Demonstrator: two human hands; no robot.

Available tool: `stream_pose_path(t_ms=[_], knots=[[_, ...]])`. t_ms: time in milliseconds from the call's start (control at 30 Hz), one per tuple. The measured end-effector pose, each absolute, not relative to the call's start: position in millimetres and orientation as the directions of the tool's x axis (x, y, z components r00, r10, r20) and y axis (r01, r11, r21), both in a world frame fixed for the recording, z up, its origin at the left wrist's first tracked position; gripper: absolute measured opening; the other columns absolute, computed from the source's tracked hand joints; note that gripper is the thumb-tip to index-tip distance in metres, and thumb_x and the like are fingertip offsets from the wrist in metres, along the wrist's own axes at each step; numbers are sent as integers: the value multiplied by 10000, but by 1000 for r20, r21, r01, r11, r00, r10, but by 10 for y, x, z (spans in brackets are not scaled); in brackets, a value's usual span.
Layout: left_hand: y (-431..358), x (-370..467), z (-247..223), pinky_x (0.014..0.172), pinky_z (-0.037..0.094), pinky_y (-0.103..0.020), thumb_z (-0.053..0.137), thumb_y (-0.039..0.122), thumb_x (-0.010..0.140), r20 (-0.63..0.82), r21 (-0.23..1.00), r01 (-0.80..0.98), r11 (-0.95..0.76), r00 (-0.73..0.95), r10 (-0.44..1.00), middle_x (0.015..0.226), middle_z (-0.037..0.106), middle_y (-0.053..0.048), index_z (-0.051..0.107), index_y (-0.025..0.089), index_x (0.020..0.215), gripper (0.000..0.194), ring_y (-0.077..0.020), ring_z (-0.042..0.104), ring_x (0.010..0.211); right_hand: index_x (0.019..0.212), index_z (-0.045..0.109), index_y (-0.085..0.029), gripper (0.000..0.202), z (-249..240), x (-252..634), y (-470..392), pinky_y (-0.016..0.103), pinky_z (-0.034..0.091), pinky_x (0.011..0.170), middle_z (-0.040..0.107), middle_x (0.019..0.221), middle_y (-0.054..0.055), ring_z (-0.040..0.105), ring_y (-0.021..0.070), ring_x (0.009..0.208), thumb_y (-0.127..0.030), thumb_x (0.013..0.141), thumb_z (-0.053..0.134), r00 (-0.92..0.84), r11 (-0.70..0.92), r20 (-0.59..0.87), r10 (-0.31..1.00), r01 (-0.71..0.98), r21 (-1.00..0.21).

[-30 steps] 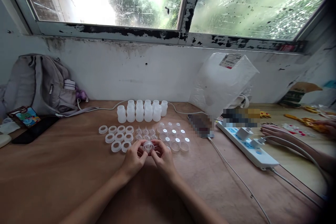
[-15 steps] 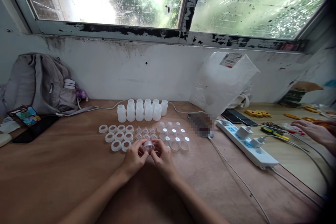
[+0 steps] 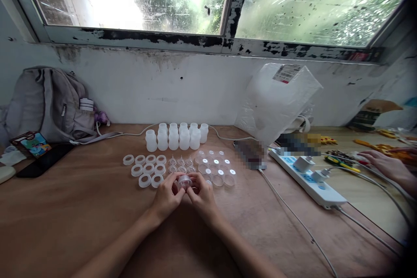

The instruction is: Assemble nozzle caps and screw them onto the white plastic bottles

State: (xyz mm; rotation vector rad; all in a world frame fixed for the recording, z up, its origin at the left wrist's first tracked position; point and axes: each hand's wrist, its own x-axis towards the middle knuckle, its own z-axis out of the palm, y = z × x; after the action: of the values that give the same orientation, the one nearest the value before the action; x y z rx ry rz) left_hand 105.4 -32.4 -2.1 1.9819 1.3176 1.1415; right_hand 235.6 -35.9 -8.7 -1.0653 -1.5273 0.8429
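Note:
Between the fingertips of my left hand and my right hand is a small round clear plastic piece with a ridged rim; both hands are closed on it. It looks like a bottle cap part, though the fingers cover its sides. Just left of my hands lie several translucent plastic rings in rows. Behind the held piece stand several clear pieces with pointed tips. To the right are several clear round covers, with small white discs on them. Farther back, several frosted white bottles stand upright without caps.
A white power strip with chargers and cables lies at the right, near a blurred phone. A clear plastic bag leans on the wall. At left are a grey backpack and a black phone. Another person's hand rests far right.
My hands and the held piece stay almost still. The other person's hand at far right has shifted slightly.

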Motion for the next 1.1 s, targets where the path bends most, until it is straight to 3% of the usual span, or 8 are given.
stream_pose_path(t_ms=[200, 400, 933, 1100], knots=[[-337, 1062, -11, 658, 433, -244, 499, 141, 680, 342, 780, 503, -373, 158, 927, 858, 603, -15, 536, 195, 934, 263, -141, 551, 700, 863, 507, -190, 152, -116, 2348, -363, 252, 511, 612, 618, 756, 19, 616, 149, 682, -149, 716, 497, -68, 346, 339, 938, 188, -919], [-348, 1069, -1, 544, 406, -214, 502, 154, 682, 311, 796, 499, -342, 147, 939, 807, 589, 7, 532, 201, 928, 253, -86, 465, 510, 867, 500, -189, 167, -145, 2344, -359, 236, 503, 571, 610, 745, 14, 609, 141, 654, -143, 707, 484, -61, 327, 322, 945, 180, -927], [-373, 1093, -9, 510, 395, -195, 501, 179, 695, 320, 789, 509, -344, 137, 937, 754, 585, 17, 528, 207, 913, 221, -86, 483, 511, 823, 509, -184, 147, -134, 2336, -372, 202, 459, 525, 580, 661, -7, 560, 119, 575, -137, 689, 470, -4, 346, 364, 931, 321, -882], [-354, 1067, -1, 502, 418, -199, 524, 199, 688, 297, 820, 480, -311, 106, 949, 745, 604, 13, 528, 204, 947, 259, -86, 511, 493, 896, 500, -183, 161, -105, 2337, -376, 211, 484, 516, 589, 707, 8, 572, 123, 588, -186, 742, 457, -51, 319, 316, 947, 251, -914]])
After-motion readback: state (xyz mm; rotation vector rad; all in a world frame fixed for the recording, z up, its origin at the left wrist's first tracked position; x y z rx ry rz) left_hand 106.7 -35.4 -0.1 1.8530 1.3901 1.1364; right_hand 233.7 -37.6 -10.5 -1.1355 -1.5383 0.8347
